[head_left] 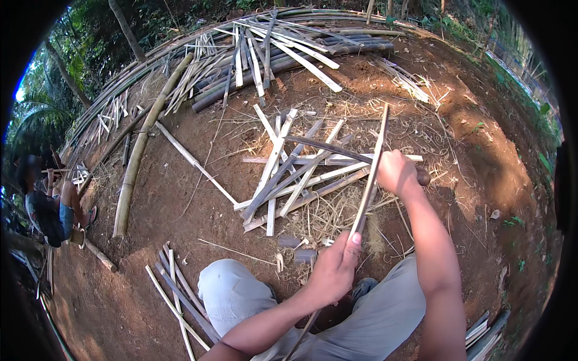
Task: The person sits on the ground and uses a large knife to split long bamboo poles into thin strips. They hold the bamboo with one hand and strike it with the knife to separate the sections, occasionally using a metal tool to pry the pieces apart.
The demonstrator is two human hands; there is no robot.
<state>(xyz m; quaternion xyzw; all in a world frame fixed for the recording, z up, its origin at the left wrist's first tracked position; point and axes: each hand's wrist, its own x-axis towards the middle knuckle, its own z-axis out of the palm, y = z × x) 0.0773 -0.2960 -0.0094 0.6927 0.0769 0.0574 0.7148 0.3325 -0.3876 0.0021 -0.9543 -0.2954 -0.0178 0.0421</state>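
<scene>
My left hand [334, 271] is closed around a long split bamboo strip [368, 186], which slants up and away from my lap. Its lower end runs down between my legs. My right hand [398, 174] grips the handle of a long, dark-bladed knife [328, 147]; the handle's butt shows at the right of the fist. The blade points left and crosses the strip close to my right knuckles. Beyond my hands lies a loose crisscross heap of split bamboo strips [282, 150], pale and dark, on a litter of curled shavings [331, 216].
A big pile of bamboo poles and splits [295, 63] lies at the back. A thick pole [144, 144] stretches along the left. More strips [174, 295] lie beside my left knee, and others [481, 334] at lower right. Another person [51, 201] sits far left.
</scene>
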